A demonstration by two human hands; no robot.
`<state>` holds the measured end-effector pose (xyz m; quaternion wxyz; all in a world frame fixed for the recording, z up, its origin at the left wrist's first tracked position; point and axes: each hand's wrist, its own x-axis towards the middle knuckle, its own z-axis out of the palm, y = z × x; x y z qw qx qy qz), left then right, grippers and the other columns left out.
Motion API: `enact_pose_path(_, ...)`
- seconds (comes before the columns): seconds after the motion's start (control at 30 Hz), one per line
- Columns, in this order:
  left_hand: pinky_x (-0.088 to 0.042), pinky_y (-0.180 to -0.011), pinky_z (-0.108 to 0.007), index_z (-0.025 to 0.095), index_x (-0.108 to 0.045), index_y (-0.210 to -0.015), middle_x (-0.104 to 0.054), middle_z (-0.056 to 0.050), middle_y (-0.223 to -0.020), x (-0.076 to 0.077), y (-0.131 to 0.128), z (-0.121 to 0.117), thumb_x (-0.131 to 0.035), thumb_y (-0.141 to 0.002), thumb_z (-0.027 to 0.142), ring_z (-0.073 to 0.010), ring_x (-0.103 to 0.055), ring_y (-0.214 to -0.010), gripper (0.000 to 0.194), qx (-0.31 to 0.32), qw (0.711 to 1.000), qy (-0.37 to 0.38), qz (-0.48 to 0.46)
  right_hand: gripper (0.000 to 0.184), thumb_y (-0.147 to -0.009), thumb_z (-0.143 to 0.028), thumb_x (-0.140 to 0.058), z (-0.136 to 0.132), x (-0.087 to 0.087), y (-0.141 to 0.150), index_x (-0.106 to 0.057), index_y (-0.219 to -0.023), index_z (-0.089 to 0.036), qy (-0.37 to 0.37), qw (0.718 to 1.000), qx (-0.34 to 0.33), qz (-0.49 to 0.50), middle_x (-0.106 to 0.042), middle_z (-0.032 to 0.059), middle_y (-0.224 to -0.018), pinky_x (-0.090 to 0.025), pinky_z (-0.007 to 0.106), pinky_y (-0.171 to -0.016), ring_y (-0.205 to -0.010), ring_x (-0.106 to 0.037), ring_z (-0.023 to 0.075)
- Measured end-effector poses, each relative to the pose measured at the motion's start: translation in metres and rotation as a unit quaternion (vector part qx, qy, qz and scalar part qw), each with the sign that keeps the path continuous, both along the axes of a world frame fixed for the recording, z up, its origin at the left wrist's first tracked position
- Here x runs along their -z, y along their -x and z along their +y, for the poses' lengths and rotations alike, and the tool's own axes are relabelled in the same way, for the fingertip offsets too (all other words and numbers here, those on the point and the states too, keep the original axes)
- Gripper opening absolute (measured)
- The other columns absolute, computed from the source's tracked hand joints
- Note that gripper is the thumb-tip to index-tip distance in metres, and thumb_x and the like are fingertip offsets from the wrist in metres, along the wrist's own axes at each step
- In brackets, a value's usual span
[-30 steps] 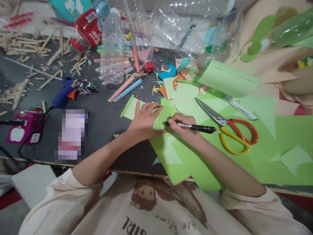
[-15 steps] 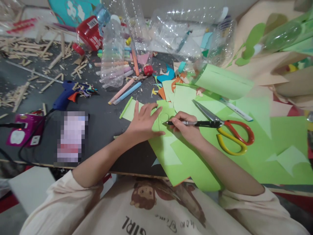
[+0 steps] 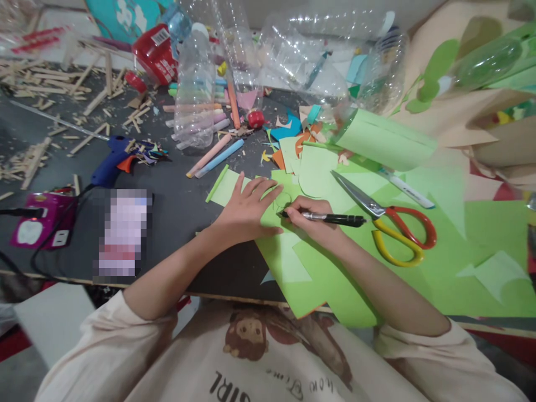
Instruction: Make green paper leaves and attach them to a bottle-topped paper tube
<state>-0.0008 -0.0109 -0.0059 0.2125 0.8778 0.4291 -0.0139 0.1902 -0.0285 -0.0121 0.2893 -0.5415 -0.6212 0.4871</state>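
Observation:
In the head view my right hand (image 3: 312, 220) is closed around a black and silver pen (image 3: 335, 218). The pen's tip touches a piece of light green paper (image 3: 272, 223) that bears a thin drawn outline with a rounded top. Fingers spread, my left hand (image 3: 247, 212) lies flat on the left part of that paper. Larger bright green sheets (image 3: 335, 279) lie under and beside it. Just right of the pen's rear end rests a pair of scissors (image 3: 385, 215) with one red and one yellow handle loop.
A blue glue gun (image 3: 111, 162), a purple box (image 3: 44, 220) with a cable and a blurred phone (image 3: 123, 231) lie to the left. Wood sticks (image 3: 37, 78) are scattered behind them. Clear plastic bottles (image 3: 195, 89), markers (image 3: 220, 159) and paper scraps (image 3: 288, 125) crowd the back.
The pen tip has shifted slightly left and down on the paper, and the pen has tilted a little. My left fingers have moved slightly right, now covering part of the drawn outline.

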Motion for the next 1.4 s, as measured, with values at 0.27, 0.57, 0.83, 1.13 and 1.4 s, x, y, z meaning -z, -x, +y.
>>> enact_pose_path(0.27,-0.008,-0.122,-0.063,0.015,-0.037,-0.149,-0.043,-0.017,-0.151,0.0,0.001,0.0,-0.06,-0.084,0.058,-0.0385,-0.032,-0.143,0.082,-0.001,1.0,0.001,-0.007,0.024,-0.075,-0.035,-0.054,0.001,0.001,-0.002,-0.05,-0.056,-0.021,0.029,0.999,-0.001,0.034,-0.054,-0.0014,-0.054,-0.036,0.026,-0.053,-0.052,-0.048,0.0116)
enact_pose_path(0.57,-0.009,-0.121,-0.063,0.015,-0.037,-0.149,-0.044,-0.018,-0.15,0.0,0.002,0.0,-0.061,-0.083,0.055,-0.039,-0.033,-0.142,0.081,0.002,1.0,-0.004,-0.01,0.022,-0.075,-0.035,-0.055,0.0,0.0,-0.001,-0.051,-0.058,-0.021,0.016,1.0,-0.004,0.005,-0.056,-0.0007,-0.055,-0.036,0.027,-0.054,-0.052,-0.048,0.012)
enact_pose_path(0.83,-0.01,-0.121,-0.063,0.013,-0.037,-0.149,-0.045,-0.019,-0.149,-0.002,0.0,0.001,-0.063,-0.082,0.055,-0.0399,-0.034,-0.141,0.084,-0.002,1.0,0.003,0.003,0.022,-0.075,-0.034,-0.055,0.0,-0.001,-0.001,-0.051,-0.058,-0.02,0.035,0.999,-0.001,0.008,-0.056,-0.0007,-0.056,-0.035,0.026,-0.053,-0.052,-0.047,0.0116)
enact_pose_path(1.13,-0.012,-0.121,-0.061,0.016,-0.035,-0.151,-0.042,-0.017,-0.152,-0.003,0.004,0.003,-0.057,-0.087,0.053,-0.0386,-0.032,-0.142,0.078,0.017,1.0,0.004,0.012,0.023,-0.071,-0.036,-0.055,0.003,0.0,-0.005,-0.051,-0.056,-0.02,0.074,0.996,-0.032,0.033,-0.053,-0.0015,-0.053,-0.034,0.026,-0.052,-0.051,-0.046,0.0111)
enact_pose_path(1.4,-0.011,-0.121,-0.061,0.013,-0.031,-0.152,-0.037,-0.019,-0.156,-0.01,0.007,0.005,-0.052,-0.091,0.04,-0.0362,-0.028,-0.146,0.07,0.041,0.998,0.021,0.029,0.021,-0.074,-0.034,-0.056,0.002,0.001,-0.004,-0.052,-0.059,-0.02,0.05,0.998,-0.037,0.011,-0.055,-0.0016,-0.053,-0.035,0.025,-0.052,-0.051,-0.047,0.011)
